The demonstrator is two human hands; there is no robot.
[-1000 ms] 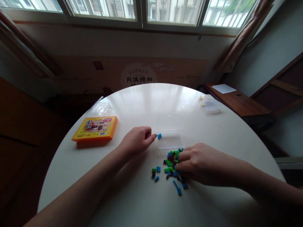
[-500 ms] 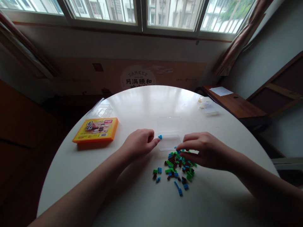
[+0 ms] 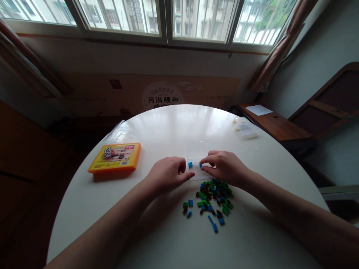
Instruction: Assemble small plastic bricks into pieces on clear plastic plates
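Observation:
My right hand [image 3: 224, 167] hovers over a small clear plastic box [image 3: 198, 154] in the middle of the round white table [image 3: 168, 127], pinching a tiny blue brick [image 3: 200, 165] between thumb and forefinger. One blue brick [image 3: 190, 164] lies in the box's left corner. My left hand [image 3: 168, 173] rests loosely curled on the table, its fingertips against the box's left edge. A pile of small blue, green and brown bricks [image 3: 214, 196] lies just in front of the box, below my right hand.
An orange flat box [image 3: 115, 157] lies at the left of the table, with a clear lid [image 3: 119, 132] behind it. Small clear containers [image 3: 244, 127] sit at the far right edge. A wooden bench [image 3: 276, 125] stands to the right, windows behind.
My right hand rose from the brick pile with a blue brick and moved left and forward over the clear box. My left hand stayed at the box's left edge.

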